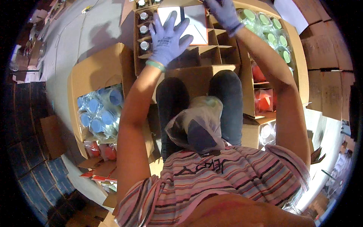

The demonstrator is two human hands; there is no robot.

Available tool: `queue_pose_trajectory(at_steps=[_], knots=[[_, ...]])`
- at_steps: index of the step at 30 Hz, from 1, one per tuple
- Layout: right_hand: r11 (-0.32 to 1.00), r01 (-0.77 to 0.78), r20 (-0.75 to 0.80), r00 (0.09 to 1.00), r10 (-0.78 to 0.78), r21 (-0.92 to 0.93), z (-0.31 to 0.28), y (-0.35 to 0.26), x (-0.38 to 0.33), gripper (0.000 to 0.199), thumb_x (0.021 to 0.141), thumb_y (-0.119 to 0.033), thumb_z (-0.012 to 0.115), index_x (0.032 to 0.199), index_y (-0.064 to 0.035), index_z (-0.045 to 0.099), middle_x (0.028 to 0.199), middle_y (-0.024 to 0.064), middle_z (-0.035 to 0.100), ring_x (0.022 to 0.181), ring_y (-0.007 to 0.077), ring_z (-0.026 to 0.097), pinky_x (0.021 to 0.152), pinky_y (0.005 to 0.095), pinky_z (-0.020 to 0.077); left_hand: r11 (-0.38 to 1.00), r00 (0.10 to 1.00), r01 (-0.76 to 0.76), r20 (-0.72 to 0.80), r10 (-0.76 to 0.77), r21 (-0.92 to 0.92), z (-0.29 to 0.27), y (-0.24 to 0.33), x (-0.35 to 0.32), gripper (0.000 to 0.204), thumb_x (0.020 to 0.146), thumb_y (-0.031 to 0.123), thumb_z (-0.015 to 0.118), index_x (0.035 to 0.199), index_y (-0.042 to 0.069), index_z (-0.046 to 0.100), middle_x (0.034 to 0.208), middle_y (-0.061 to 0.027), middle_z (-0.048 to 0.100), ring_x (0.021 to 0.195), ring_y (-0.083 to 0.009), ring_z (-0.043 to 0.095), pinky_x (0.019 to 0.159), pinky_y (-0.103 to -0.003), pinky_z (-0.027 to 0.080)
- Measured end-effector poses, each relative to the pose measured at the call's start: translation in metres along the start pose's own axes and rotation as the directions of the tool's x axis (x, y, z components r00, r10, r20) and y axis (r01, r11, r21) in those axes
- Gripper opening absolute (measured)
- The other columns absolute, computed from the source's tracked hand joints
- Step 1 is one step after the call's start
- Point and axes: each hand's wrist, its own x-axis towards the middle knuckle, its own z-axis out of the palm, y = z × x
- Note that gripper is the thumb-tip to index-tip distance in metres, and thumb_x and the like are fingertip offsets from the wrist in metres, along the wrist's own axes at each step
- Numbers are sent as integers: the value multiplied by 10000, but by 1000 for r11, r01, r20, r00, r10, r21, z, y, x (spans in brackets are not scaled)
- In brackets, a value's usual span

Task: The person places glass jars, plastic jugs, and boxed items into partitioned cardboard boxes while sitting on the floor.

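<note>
My left hand (168,41), in a lilac glove, is spread open over the left side of a flat white package (197,32) with a dark band and a thin orange edge. The package lies on the cardboard dividers of a partitioned carton (187,70) in front of my knees. Along the carton's left side stand several bottles with white caps (144,29). My right hand (225,16), gloved too, is beyond the package's right edge, its fingers stretched toward the upper left and partly cut off by the frame. Nothing shows in its grasp.
At left, an open carton (75,85) holds bagged blue-capped items (97,125). To the right, another carton (300,56) holds bagged green-capped items (271,38), with red bagged items (263,101) nearer me. A clear plastic bag (177,126) with something dark rests between my thighs.
</note>
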Motion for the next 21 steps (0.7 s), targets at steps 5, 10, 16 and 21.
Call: queue_pose_trajectory(at_steps=[5, 10, 16, 21], knots=[[934, 342, 549, 763, -342, 107, 3, 101, 82, 442, 944, -291, 542, 1301, -34, 503, 1184, 146, 612, 1119, 267, 560, 956, 355, 438, 915, 986, -111, -155, 54, -388, 37, 7, 36, 511, 775, 393, 672, 1231, 203, 542, 1336, -131, 401, 1249, -444, 313, 1011, -570, 314], [752, 568, 626, 730, -274, -333, 11, 52, 42, 900, 719, -520, 726, 1436, -144, 334, 1329, 250, 475, 1196, 420, 486, 1011, 449, 390, 452, 725, 285, -118, -678, -845, 57, -8, -3, 483, 764, 147, 747, 1119, -56, 490, 1127, -165, 483, 1106, -237, 469, 936, -351, 400], [456, 384, 482, 868, 117, -803, 21, 35, 26, 858, 804, -462, 638, 1490, -186, 202, 1310, 247, 478, 1117, 431, 531, 933, 489, 436, 291, 836, 446, 278, -474, -846, 47, 12, -3, 485, 938, 300, 546, 1298, -11, 453, 1075, -161, 586, 978, -218, 554, 892, -344, 442], [402, 372, 451, 885, 118, -836, 8, 54, 15, 828, 836, -430, 604, 1500, -191, 171, 1259, 190, 510, 1080, 361, 555, 853, 521, 454, 324, 825, 551, 444, -349, -769, 38, 23, 9, 561, 930, 322, 532, 1330, -57, 422, 1320, -238, 501, 1222, -308, 479, 1021, -354, 361]])
